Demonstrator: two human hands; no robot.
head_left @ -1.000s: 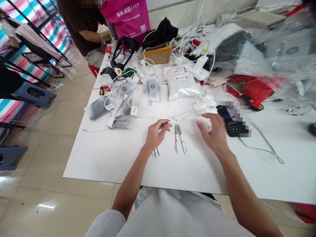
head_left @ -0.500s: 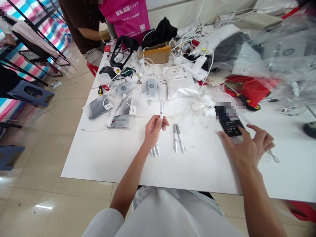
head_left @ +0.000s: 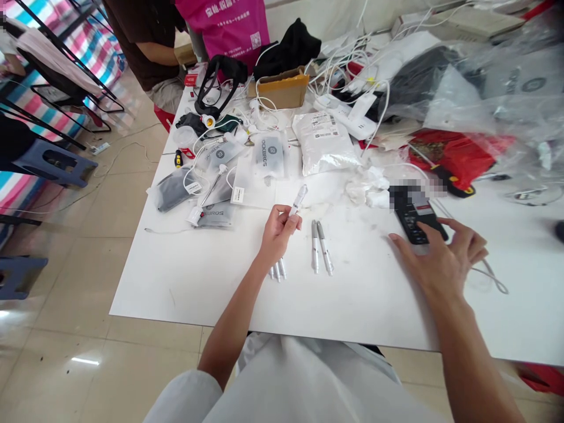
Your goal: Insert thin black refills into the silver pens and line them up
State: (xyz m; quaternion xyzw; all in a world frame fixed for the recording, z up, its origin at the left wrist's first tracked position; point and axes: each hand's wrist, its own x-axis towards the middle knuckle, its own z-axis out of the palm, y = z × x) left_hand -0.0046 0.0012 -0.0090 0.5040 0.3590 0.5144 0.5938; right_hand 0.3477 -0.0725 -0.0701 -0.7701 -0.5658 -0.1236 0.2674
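Observation:
A white and silver pen is pinched in my left hand, tilted up to the right above the table. Under my left wrist lie several similar pens, partly hidden. Two more pens rest side by side on the white table, right of my left hand. My right hand has its fingers spread, with a fingertip at the lower part of a black phone that shows a lit screen.
Grey bagged pouches and a white plastic parcel lie beyond my hands. Farther back are a cardboard box, tangled white cables, a pink bag and a seated person. Clear plastic bags and a red bag fill the right back.
The pen in my left hand has tilted from upright toward the right. The view has shifted slightly. My right hand stays at the phone, whose screen content differs.

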